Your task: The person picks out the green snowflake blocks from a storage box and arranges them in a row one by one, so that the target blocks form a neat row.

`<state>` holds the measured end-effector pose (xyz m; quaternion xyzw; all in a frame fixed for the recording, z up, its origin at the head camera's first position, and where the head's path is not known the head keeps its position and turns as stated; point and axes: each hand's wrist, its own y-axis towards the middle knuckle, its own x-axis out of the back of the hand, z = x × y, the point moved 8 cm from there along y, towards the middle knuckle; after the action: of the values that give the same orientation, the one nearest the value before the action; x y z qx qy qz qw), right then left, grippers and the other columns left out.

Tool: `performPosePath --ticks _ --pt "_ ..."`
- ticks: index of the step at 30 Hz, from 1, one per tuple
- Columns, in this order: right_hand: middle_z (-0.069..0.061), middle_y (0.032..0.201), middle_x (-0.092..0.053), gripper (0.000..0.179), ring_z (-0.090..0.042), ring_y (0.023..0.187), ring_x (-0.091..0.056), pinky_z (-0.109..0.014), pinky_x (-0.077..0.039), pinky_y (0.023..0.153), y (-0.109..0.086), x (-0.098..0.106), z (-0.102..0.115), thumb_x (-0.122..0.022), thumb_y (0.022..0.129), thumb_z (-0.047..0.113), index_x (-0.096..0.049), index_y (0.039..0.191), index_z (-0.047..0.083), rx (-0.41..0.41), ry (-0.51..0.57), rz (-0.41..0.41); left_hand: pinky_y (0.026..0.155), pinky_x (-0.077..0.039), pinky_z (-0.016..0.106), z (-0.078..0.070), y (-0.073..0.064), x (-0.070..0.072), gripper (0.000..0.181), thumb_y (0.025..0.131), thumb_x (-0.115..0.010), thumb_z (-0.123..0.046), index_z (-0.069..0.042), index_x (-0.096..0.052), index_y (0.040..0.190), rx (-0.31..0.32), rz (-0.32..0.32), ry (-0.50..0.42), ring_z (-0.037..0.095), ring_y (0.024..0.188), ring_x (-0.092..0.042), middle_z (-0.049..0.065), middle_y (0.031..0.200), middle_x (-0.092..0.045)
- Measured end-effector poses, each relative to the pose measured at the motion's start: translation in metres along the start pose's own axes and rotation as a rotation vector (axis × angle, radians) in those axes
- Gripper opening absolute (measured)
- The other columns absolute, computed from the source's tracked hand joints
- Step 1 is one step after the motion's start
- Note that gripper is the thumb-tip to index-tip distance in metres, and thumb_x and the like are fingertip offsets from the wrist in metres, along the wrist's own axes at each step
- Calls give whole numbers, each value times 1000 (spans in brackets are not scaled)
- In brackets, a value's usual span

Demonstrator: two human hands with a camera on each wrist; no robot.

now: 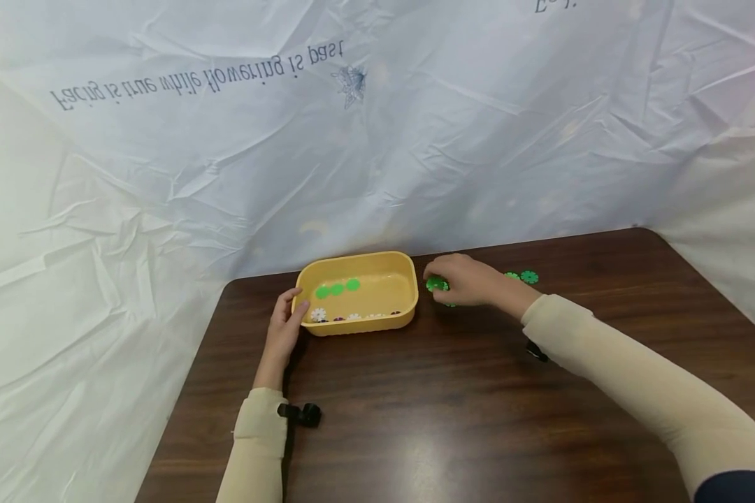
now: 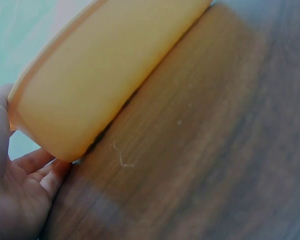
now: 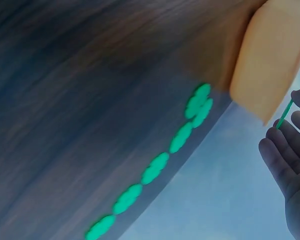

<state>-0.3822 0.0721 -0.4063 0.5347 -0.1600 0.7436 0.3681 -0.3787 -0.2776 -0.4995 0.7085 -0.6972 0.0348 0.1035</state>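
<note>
Lettering (image 1: 201,75) (flipped) includes "flowering is past" beyond yellow tray (image 1: 386,288)

Inside the yellow tub (image 1: 384,297), the near wall partly hides the white discs (image 1: 354,317) and dark discs (image 1: 338,320) lying along it, too small for you to count. Right of the tub, your right hand (image 1: 468,281) covers part of its pinched green disc (image 1: 437,285) and some of the green row (image 1: 529,277). From the right wrist, that hand runs off the edge, as does the row's end farthest from the tub. From the left wrist, the tub hides some fingertips of your left hand (image 1: 283,325), and the table (image 2: 230,165) blurs.
</note>
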Motion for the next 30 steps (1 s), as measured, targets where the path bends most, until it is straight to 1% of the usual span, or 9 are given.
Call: performPosePath --ticks 5,10,12,14,17,20,22,27,30 --pt "-8 110 -70 26 -21 88 -61 -39 -53 78 -12 -1 -12 -69 96 8 -72 120 2 -35 -8 -2 96 -42 20 1 -1 0 50 112 -55 -29 -8 -42 155 4 4 -7 24 133 -47 13 163 -38" --pt "-12 112 -70 24 -26 93 -66 -42 -55 79 -23 -3 -21 -71 95 7 -73 118 -2 -19 -7 -11 100 -41 25 0 -1 -1 49 112 -55 -28 -8 -42 155 12 9 -13 23 133 -47 12 163 -38" --pt "-11 112 -70 22 -24 89 -64 -41 -54 76 -27 -5 -25 -71 95 6 -74 117 -1 -13 -13 -14 101 -40 27 0 0 -1 50 112 -55 -29 -8 -41 155 14 10 -14 22 132 -47 11 164 -38" --pt "-10 112 -68 20 -19 82 -60 -39 -52 73 -31 -7 -31 -71 95 5 -75 115 0 -12 -24 -19 102 -40 28 -1 0 -2 50 112 -54 -29 -8 -41 156 13 14 -17 21 131 -47 11 163 -38" --pt "-10 112 -65 18 -14 72 -50 -37 -47 67 -37 -9 -38 -72 94 4 -75 112 2 -25 -33 -22 100 -41 26 -3 1 -3 50 113 -54 -29 -9 -41 156 7 16 -25 19 126 -49 12 161 -41" --pt "-10 111 -64 17 -11 69 -45 -36 -45 66 -42 -10 -44 -73 93 5 -74 110 3 -35 -36 -19 98 -42 23 -3 1 -2 50 113 -54 -29 -9 -41 156 3 16 -23 17 122 -51 13 159 -42" --pt "-10 111 -65 17 -12 71 -48 -37 -47 67 -45 -12 -47 -73 94 5 -73 111 3 -40 -36 -17 98 -43 23 -3 2 -2 49 113 -54 -29 -9 -41 156 1 13 -20 18 123 -51 13 160 -42" --pt "-12 113 -70 22 -16 80 -59 -41 -52 73 -49 -19 -54 -71 95 4 -71 116 2 -63 -31 -5 103 -41 31 -2 1 -1 50 113 -54 -28 -8 -40 157 12 10 -10 22 130 -47 13 164 -38" --pt "-13 116 -71 23 -20 86 -64 -43 -54 75 -50 -23 -59 -70 95 5 -71 118 3 -82 -32 11 103 -41 29 -2 -1 -2 51 112 -54 -29 -9 -40 157 17 10 -18 22 129 -48 12 163 -39"
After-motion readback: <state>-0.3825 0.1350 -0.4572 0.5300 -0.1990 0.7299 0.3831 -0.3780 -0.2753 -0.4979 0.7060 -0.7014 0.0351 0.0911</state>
